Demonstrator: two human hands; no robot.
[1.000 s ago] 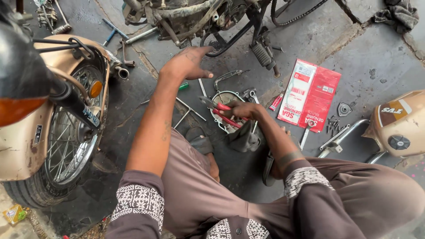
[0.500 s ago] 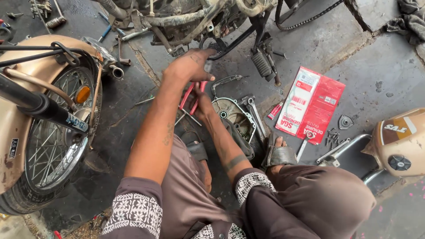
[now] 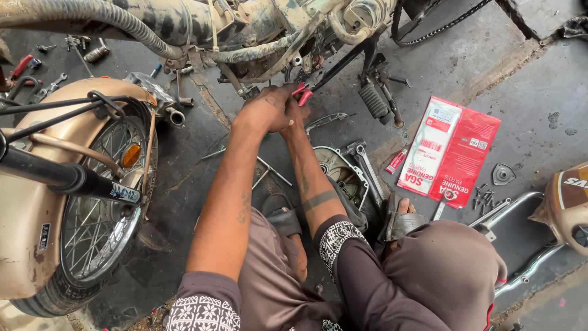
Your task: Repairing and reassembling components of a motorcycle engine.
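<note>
**Asker:** Two hands are at work — where, and on what?

**Describer:** Going left to right: at the near left stands a tan motorcycle wheel (image 3: 92, 214) with spokes and an amber reflector. Right of it, at the far centre, the left hand (image 3: 264, 110) and right hand (image 3: 296, 112) meet under the stripped motorcycle frame (image 3: 245, 30). Together they close around red-handled pliers (image 3: 302, 93), whose handles poke out above the knuckles. The left hand is clenched over the top; the right hand's fingers are mostly hidden behind it, though it seems to grasp the same tool.

**Asker:** How should that grip be handled?

**Describer:** I judge it best to keep the pliers square to the part and squeeze steadily, both wrists braced.

**Asker:** What do the pliers look like?

**Describer:** Only red grips show; the nose is hidden in the engine area.

**Asker:** And further right?

**Describer:** A round engine cover (image 3: 340, 171) lies on the dark floor, then a red and white parts packet (image 3: 450, 153), then small bolts (image 3: 484, 197).
</note>
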